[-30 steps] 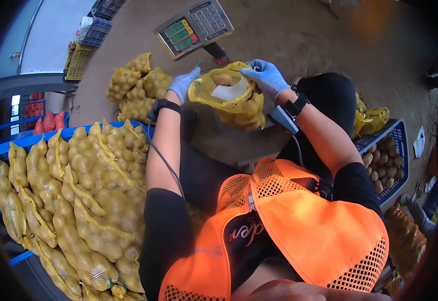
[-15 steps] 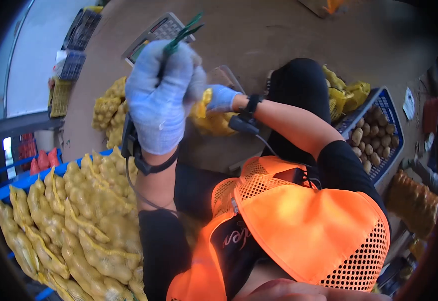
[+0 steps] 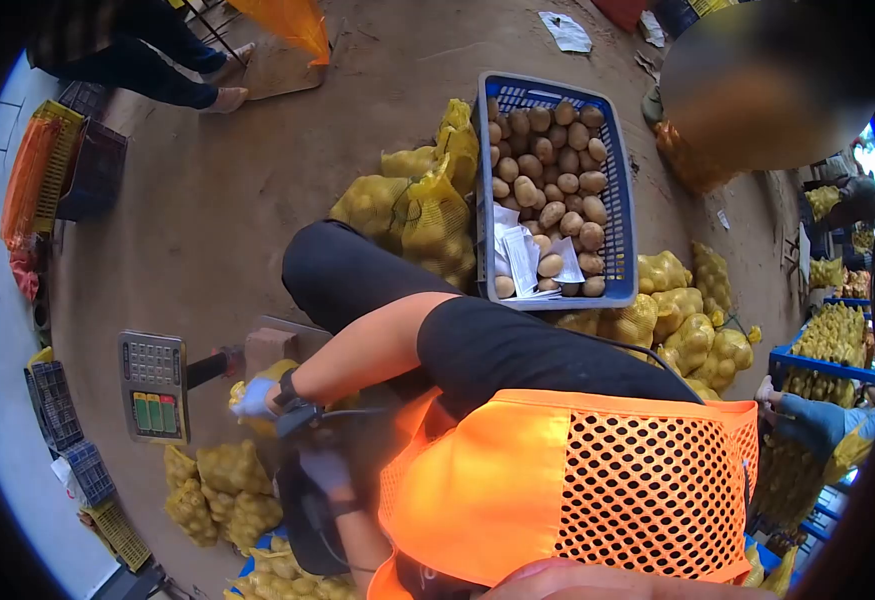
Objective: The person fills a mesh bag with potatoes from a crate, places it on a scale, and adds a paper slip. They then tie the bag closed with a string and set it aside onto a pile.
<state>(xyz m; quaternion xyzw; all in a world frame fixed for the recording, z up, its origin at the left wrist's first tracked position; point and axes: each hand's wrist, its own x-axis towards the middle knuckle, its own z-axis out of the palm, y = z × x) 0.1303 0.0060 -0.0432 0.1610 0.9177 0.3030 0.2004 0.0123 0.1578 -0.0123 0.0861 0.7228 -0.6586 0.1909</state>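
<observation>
My right hand (image 3: 254,397), in a pale blue-white glove, is closed on a yellow mesh bag (image 3: 282,370) in front of the scale. Yellow netting shows on both sides of the glove. My left hand (image 3: 327,472), also gloved, is lower and nearer my body. Motion smears its fingers, so what it holds cannot be made out. The scale's keypad and display panel (image 3: 154,385) stands just left of my right hand. Filled yellow mesh bags (image 3: 222,490) lie on the floor below the panel.
A blue crate (image 3: 484,200) holds loose potatoes and white papers. Filled mesh bags (image 3: 417,215) lie left of it, others (image 3: 682,320) at its lower right. Crates (image 3: 57,400) line the left wall. A person's legs (image 3: 172,65) show at upper left.
My view has swung right, bringing the potato crate to the middle. My left hand, earlier raised and closed on green ties, has dropped toward my body. My right hand stays at the yellow bag.
</observation>
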